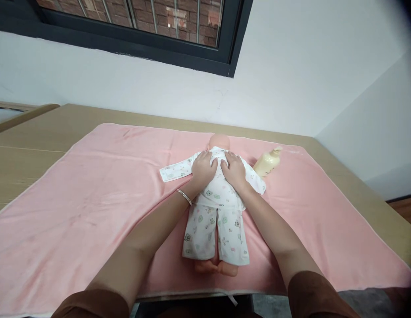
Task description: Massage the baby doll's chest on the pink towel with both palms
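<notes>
A baby doll (216,207) in white printed pyjamas lies on a pink blanket (92,194), head away from me and bare feet toward the near edge. My left hand (202,168) rests on the doll's upper chest at its left side, fingers curled onto the shirt. My right hand (234,170) lies on the chest beside it, fingers bent and gripping the fabric. One white sleeve (174,170) stretches out flat to the left. A silver bangle (184,196) circles my left wrist.
A cream bottle (267,162) lies on the blanket just right of the doll's shoulder. The blanket covers a wooden table (29,141) that stands against a white wall under a dark-framed window (142,31). Floor shows at the far right.
</notes>
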`<action>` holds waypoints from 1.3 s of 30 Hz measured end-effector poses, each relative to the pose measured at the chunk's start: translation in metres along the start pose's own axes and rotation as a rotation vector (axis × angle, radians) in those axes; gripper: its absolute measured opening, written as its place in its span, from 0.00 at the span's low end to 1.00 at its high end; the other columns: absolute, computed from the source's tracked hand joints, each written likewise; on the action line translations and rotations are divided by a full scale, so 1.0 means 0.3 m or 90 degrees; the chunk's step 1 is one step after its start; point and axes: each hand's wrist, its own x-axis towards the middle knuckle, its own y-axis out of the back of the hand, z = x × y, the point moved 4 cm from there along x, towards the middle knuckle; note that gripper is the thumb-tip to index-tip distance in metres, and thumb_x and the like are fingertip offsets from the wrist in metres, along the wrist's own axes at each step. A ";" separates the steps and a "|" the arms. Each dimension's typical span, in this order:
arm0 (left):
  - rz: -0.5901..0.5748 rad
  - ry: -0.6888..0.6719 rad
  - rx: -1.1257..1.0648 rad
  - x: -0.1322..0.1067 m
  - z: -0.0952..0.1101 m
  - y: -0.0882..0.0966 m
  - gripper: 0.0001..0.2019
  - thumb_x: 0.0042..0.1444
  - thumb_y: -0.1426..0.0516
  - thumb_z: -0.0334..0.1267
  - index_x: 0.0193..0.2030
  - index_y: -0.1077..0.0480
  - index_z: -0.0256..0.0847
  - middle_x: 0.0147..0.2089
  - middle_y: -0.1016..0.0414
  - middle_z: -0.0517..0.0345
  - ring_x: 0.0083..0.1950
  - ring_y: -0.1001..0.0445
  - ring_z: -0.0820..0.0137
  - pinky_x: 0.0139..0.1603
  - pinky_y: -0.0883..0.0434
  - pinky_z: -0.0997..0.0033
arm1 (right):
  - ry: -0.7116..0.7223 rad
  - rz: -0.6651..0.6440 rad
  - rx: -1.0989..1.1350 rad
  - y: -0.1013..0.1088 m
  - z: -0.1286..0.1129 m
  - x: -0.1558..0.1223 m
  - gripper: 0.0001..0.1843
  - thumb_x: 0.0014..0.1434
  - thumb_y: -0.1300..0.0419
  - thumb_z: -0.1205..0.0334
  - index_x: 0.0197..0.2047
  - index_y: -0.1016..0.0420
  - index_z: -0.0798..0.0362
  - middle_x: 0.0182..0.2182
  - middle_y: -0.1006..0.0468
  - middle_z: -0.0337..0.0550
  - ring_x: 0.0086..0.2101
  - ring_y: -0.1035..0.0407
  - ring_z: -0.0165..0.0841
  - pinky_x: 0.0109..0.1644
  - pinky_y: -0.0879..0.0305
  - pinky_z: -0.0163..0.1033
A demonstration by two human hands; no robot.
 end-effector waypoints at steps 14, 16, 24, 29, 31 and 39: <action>-0.034 -0.019 -0.020 0.005 -0.001 -0.010 0.17 0.62 0.50 0.37 0.54 0.28 0.39 0.60 0.27 0.47 0.65 0.32 0.59 0.68 0.36 0.55 | 0.054 -0.012 -0.026 -0.003 -0.003 0.002 0.25 0.68 0.55 0.58 0.64 0.33 0.57 0.63 0.32 0.51 0.63 0.40 0.41 0.68 0.47 0.47; -0.012 -0.024 -0.009 -0.003 0.008 0.001 0.14 0.62 0.50 0.37 0.49 0.26 0.40 0.57 0.24 0.48 0.63 0.30 0.60 0.66 0.34 0.56 | 0.035 0.001 -0.037 0.006 -0.011 -0.009 0.24 0.69 0.55 0.57 0.62 0.31 0.54 0.61 0.29 0.49 0.61 0.37 0.40 0.64 0.41 0.45; 0.025 0.026 0.010 -0.017 0.020 0.018 0.13 0.61 0.48 0.39 0.45 0.24 0.40 0.55 0.23 0.46 0.61 0.29 0.57 0.62 0.31 0.56 | -0.036 0.009 -0.048 0.020 -0.020 -0.024 0.23 0.68 0.53 0.54 0.59 0.29 0.52 0.59 0.27 0.50 0.60 0.35 0.40 0.60 0.37 0.45; 0.013 0.018 0.004 -0.012 0.018 0.016 0.14 0.61 0.49 0.37 0.47 0.25 0.39 0.57 0.24 0.46 0.64 0.31 0.57 0.66 0.34 0.54 | -0.001 -0.003 -0.033 0.011 -0.010 -0.006 0.26 0.67 0.53 0.57 0.62 0.33 0.60 0.61 0.31 0.55 0.63 0.40 0.44 0.66 0.45 0.48; -0.001 0.006 0.000 -0.008 0.014 0.010 0.15 0.61 0.50 0.37 0.48 0.26 0.38 0.57 0.25 0.44 0.64 0.32 0.56 0.67 0.36 0.53 | 0.016 -0.013 -0.034 0.004 -0.004 0.002 0.27 0.67 0.54 0.57 0.63 0.34 0.62 0.62 0.32 0.57 0.63 0.41 0.45 0.68 0.48 0.49; -0.071 -0.031 -0.048 0.020 -0.017 -0.032 0.21 0.62 0.50 0.39 0.59 0.32 0.34 0.64 0.32 0.42 0.69 0.38 0.56 0.72 0.43 0.50 | 0.050 -0.066 -0.022 -0.027 0.018 0.023 0.28 0.67 0.56 0.60 0.68 0.41 0.61 0.66 0.39 0.55 0.66 0.46 0.46 0.70 0.53 0.54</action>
